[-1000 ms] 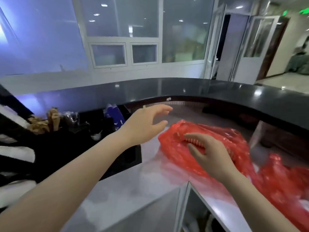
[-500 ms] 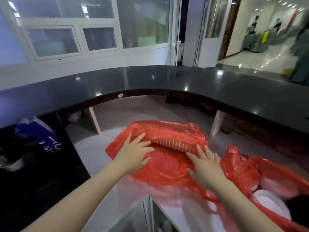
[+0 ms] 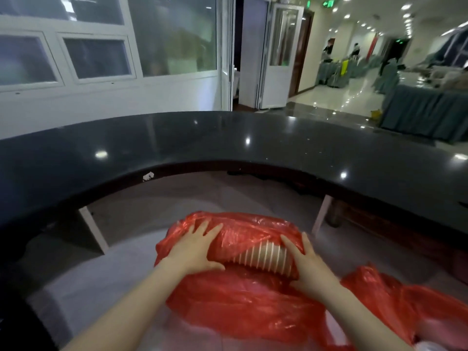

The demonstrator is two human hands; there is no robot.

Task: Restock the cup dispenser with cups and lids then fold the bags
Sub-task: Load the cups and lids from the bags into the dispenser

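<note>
Here, from my remote seat, I see the left hand [image 3: 196, 247] spread flat, fingers straight, pressing the crinkled translucent red plastic bag [image 3: 243, 292], while the right hand [image 3: 307, 264] curls round the right end of the sleeve of stacked ribbed white paper cups [image 3: 266, 257] half exposed at the bag's mouth. The cups lie on their side between the two hands, long axis running left to right and tilting slightly nearer at the right. In my judgement the right hand is nearer the bare stack and best placed to draw it out rightward as the left pins the plastic. A second crumpled red plastic bag [image 3: 405, 307] lies near right. All rest on a pale grey lower worktop [image 3: 96, 295] beneath a curved glossy black counter [image 3: 228, 140]; beyond, white-framed windows [image 3: 96, 59] and a bright hall.
</note>
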